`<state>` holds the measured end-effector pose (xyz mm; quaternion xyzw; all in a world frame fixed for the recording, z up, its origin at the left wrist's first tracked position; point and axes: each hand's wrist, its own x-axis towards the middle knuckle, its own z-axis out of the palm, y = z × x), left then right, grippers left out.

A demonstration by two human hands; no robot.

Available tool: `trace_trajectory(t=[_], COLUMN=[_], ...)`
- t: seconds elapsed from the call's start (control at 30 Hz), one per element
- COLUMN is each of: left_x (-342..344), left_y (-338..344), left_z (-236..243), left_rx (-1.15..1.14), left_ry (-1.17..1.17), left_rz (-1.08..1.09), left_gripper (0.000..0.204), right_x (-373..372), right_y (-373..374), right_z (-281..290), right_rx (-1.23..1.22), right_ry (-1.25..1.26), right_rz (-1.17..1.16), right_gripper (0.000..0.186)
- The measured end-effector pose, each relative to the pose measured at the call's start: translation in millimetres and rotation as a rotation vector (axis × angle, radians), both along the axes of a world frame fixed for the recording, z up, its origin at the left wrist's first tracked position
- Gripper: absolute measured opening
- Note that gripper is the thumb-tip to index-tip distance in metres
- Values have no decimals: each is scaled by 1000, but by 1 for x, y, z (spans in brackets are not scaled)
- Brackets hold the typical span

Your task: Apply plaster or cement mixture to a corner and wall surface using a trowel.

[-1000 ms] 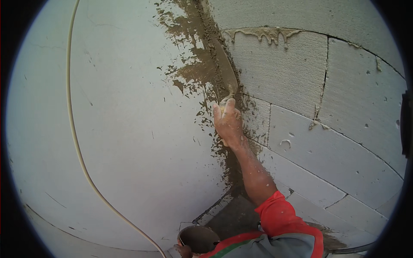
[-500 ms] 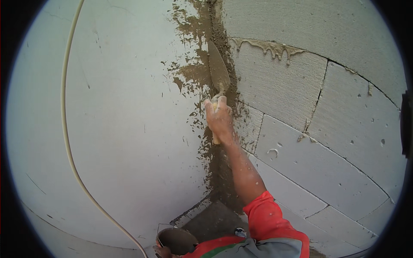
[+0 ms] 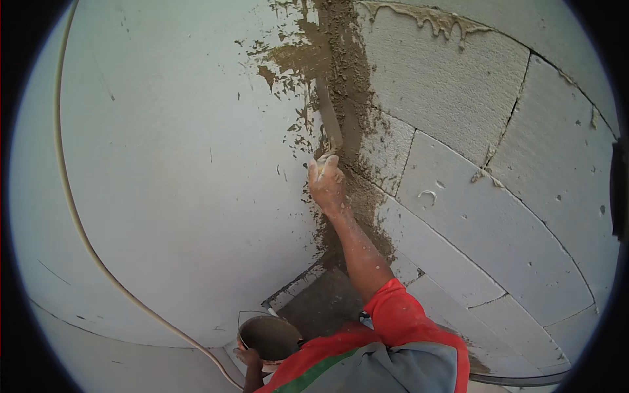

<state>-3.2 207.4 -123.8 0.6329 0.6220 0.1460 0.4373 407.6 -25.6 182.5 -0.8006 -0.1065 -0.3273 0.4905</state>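
My right hand (image 3: 327,187) is closed round the handle of a pointed trowel (image 3: 329,118). The blade points up the corner and lies against the wet mortar (image 3: 350,59), seen almost edge-on; most of the handle is hidden in my fist. That mortar runs as a rough brown-grey band down the joint between a smooth white wall (image 3: 177,170) and a block wall (image 3: 445,85). Low in the view, my left hand (image 3: 249,358) grips the side of a bucket (image 3: 270,367) held near my body. Grey-brown mortar (image 3: 268,337) shows inside it.
A pale hose (image 3: 72,209) curves down the left side, passing close to the bucket. Dried mortar drips (image 3: 439,19) hang from a block joint at upper right. A dark grey surface (image 3: 321,304) lies at the corner's foot, beside the bucket.
My right hand and the trowel have moved down along the corner, and the blade has turned narrower to view. More of the bucket and my left hand shows. The whole view has shifted.
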Motion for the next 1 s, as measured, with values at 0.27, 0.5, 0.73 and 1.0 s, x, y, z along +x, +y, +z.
trace_trajectory(t=[0.27,0.5,0.73,1.0], left_x=[-5,-25,-46,-46], left_y=[23,71,90,96], left_z=[-8,-56,-85,-64], left_rx=[-32,-19,26,47], left_ry=[60,54,64,179], left_rz=[58,33,-62,-202], left_gripper=[60,58,58,61], right_x=[-19,3,-3,-19], right_y=[-5,-11,-26,7], right_z=[-33,-66,-89,-105], right_rx=[134,84,216,-5], right_ry=[-55,-38,-67,-248], right_rz=[57,59,-33,178], right_gripper=[30,29,29,31])
